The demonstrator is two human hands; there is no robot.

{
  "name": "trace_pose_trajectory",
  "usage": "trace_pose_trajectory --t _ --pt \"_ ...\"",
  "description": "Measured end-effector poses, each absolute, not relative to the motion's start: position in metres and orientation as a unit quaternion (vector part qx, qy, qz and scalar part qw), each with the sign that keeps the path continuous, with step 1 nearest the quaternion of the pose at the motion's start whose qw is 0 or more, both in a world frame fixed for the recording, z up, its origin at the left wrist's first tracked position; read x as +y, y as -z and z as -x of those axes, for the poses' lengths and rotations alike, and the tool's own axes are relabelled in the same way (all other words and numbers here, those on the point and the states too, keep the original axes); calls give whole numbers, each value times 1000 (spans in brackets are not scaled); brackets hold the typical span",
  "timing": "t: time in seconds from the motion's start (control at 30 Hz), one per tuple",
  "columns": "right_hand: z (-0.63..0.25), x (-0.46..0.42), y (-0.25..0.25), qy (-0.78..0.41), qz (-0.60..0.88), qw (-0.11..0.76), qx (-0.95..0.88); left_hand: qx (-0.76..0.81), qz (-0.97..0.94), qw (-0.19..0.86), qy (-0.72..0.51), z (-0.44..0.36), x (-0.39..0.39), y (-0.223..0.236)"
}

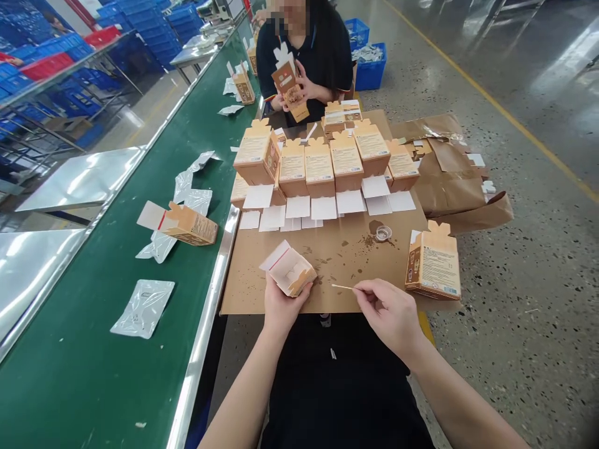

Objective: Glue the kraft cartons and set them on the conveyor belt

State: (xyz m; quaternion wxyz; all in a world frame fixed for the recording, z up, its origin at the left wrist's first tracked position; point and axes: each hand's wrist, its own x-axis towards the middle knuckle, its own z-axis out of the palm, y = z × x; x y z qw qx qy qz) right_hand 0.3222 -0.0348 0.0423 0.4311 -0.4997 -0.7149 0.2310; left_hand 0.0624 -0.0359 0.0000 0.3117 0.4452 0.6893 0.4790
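My left hand is closed round a small carton, tilted so that its open end and raised white flap face me. Between the thumb and fingers of my right hand is a thin cotton swab, pointing left toward the carton and apart from it. Beyond my right hand a small clear dish sits on the brown cardboard work surface, with dark wet spots around it. A closer carton stands to the right of my right hand.
Several cartons with white flaps stand in rows ahead. On the left runs a green conveyor carrying silver pouches and another carton. Across the table a co-worker holds a carton. Brown wrapping paper lies at right.
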Motion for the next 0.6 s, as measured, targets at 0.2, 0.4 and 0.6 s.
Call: trace_pose_trajectory --t 0.2,0.4,0.6 --pt "-323 -46 -58 -228 485 452 -713 713 -446 243 -484 -50 -38 4" --pt "-323 -44 -60 -228 464 474 -713 834 -317 56 -449 49 -57 -9" --pt "-314 -38 -60 -235 443 480 -720 856 -205 29 -474 136 -60 -13"
